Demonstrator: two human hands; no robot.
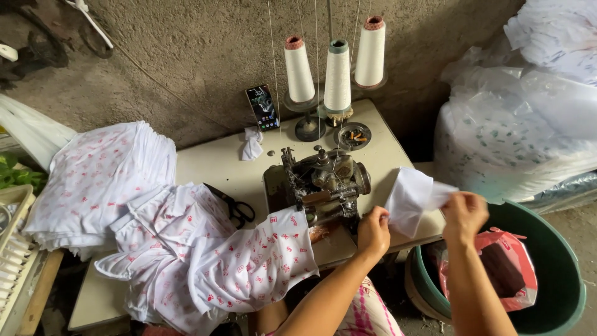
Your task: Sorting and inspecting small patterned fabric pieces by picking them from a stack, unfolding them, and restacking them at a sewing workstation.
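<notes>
Both my left hand and right hand pinch a plain white fabric piece over the cream sewing table's right edge.

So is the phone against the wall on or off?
On: the phone leans upright against the wall, its screen lit with an image.

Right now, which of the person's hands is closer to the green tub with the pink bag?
The right hand. It holds the white cloth just above the green tub; the left hand grips the cloth's other edge, nearer the sewing machine.
</notes>
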